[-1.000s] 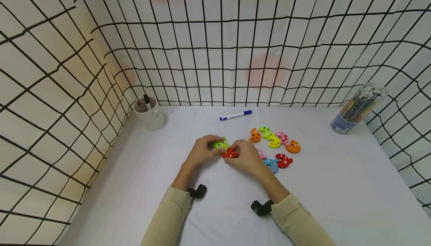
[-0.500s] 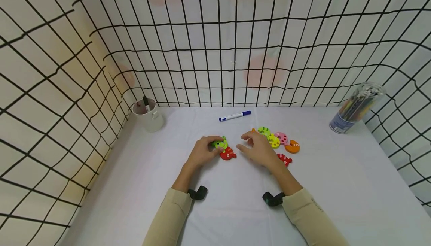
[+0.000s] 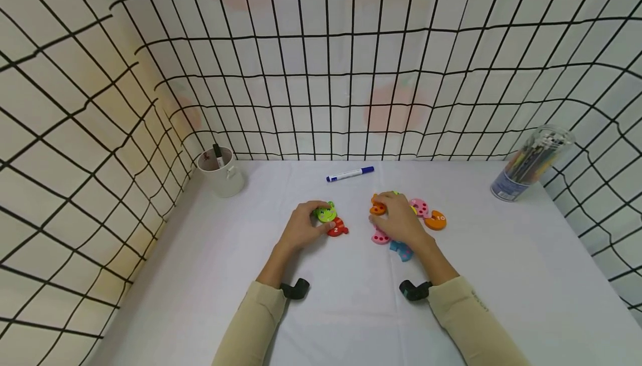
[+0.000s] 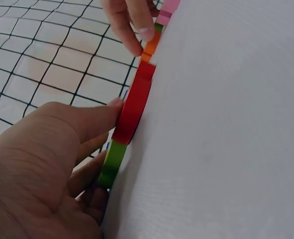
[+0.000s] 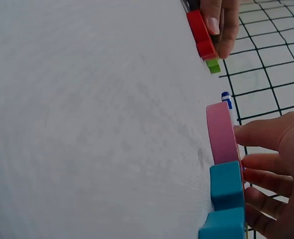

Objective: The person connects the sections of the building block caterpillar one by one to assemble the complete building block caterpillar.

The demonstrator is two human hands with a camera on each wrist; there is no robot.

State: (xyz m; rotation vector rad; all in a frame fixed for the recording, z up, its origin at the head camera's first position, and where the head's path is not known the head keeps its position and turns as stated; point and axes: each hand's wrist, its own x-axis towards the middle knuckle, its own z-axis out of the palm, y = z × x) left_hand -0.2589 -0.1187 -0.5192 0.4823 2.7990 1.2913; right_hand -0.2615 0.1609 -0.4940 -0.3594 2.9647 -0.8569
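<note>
My left hand (image 3: pixel 302 224) holds a green caterpillar-head puzzle piece (image 3: pixel 326 214), fingers behind it and thumb at the red piece numbered 2 (image 3: pixel 337 228). Those two pieces lie joined on the white cloth. In the left wrist view, the thumb tip meets the red edge (image 4: pixel 134 107), with the green edge (image 4: pixel 113 164) below. My right hand (image 3: pixel 398 218) pinches an orange spotted piece (image 3: pixel 378 207) between thumb and fingers. A pink piece (image 3: pixel 381 236) and a blue piece (image 3: pixel 402 250) lie under and beside this hand, partly hidden by it.
Right of the right hand lie another pink piece (image 3: pixel 419 207) and an orange piece numbered 10 (image 3: pixel 435 220). A blue-capped marker (image 3: pixel 350 174) lies behind. A white cup (image 3: pixel 222 174) stands back left, a jar of pencils (image 3: pixel 529 165) back right. Black wire mesh (image 3: pixel 341 87) encloses the table.
My right hand has let go of the red piece beside the green head and moved right, onto the orange spotted piece. The left hand stays in place; its joined pieces have turned slightly.
</note>
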